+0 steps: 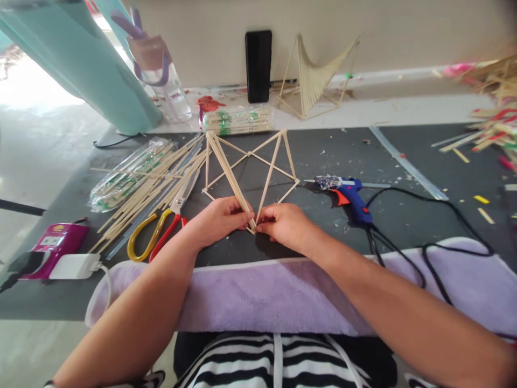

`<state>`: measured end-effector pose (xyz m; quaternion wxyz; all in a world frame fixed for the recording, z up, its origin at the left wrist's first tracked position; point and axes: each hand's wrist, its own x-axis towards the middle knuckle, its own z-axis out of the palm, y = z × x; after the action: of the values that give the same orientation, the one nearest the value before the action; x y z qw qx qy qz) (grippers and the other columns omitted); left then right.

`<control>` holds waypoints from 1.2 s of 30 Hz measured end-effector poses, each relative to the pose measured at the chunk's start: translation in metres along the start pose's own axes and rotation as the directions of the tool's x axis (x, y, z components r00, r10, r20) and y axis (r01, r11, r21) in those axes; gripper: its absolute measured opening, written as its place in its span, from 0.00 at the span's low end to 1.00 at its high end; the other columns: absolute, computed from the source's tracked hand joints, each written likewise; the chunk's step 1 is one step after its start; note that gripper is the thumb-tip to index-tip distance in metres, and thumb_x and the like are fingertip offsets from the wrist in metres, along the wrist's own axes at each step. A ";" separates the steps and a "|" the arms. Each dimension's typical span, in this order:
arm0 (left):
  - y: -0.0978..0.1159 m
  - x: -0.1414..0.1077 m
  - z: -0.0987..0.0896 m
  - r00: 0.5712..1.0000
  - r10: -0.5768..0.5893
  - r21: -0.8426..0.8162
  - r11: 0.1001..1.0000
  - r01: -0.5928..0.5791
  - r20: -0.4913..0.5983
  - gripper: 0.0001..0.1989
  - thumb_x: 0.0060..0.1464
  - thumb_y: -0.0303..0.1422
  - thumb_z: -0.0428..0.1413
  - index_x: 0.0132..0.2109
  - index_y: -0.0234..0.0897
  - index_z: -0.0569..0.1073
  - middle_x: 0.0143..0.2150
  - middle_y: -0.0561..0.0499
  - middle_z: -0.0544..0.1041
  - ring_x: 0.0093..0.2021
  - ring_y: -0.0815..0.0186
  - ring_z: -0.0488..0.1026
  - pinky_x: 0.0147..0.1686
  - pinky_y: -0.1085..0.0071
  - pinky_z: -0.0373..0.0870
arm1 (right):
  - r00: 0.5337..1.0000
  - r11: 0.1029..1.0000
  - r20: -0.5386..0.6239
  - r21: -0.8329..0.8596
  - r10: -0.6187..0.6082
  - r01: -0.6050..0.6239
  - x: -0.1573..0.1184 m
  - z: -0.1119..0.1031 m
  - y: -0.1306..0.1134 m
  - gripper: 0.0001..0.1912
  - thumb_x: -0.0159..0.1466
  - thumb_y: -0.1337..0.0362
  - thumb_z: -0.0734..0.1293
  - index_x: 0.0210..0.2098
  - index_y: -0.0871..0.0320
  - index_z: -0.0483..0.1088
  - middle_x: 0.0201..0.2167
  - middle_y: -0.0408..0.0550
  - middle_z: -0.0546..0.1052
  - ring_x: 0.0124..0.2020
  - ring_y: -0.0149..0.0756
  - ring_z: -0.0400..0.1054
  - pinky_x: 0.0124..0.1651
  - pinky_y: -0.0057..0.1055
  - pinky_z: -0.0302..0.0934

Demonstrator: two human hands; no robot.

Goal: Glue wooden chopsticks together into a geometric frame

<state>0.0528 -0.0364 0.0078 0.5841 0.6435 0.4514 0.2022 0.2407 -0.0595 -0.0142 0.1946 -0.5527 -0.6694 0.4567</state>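
Observation:
A frame of thin wooden sticks (pixel 274 165) stands on the dark tabletop in front of me, its slanted sticks meeting at a near corner. My left hand (pixel 226 218) pinches the lower end of the close-set slanting sticks at that corner. Just right of it, my right hand (pixel 285 225) has its fingers closed at the same corner, around the foot of another slanting stick. Fingertips partly hide the joint. To the right lies a blue glue gun (pixel 350 195) with an orange trigger, its nozzle toward the frame. Scissors (pixel 163 226) with yellow and red handles rest left of my left hand.
Loose sticks (pixel 141 199) and wrapped stick packs lie left. A pink power adapter (pixel 60 242) holds plugs. Behind stand a bottle (pixel 165 81), a phone (pixel 258 66) and a finished-looking stick model (pixel 313 81). A black cable (pixel 448 207) crosses the lilac cloth (pixel 274 296).

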 end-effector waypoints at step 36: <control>0.038 0.004 -0.021 0.854 0.002 -0.395 0.886 -0.243 -0.520 0.12 0.52 0.42 0.63 0.38 0.38 0.82 0.31 0.50 0.81 0.23 0.77 0.62 0.23 0.80 0.56 | 1.000 1.000 0.020 0.009 -0.022 0.022 -0.001 0.006 0.005 0.10 0.58 0.66 0.66 0.33 0.54 0.81 0.32 0.46 0.76 0.33 0.32 0.69 0.33 0.27 0.61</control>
<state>0.0519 -0.0176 0.0473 0.5626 0.4442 0.4864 0.4995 0.2394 -0.0630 -0.0209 0.1952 -0.5398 -0.6754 0.4630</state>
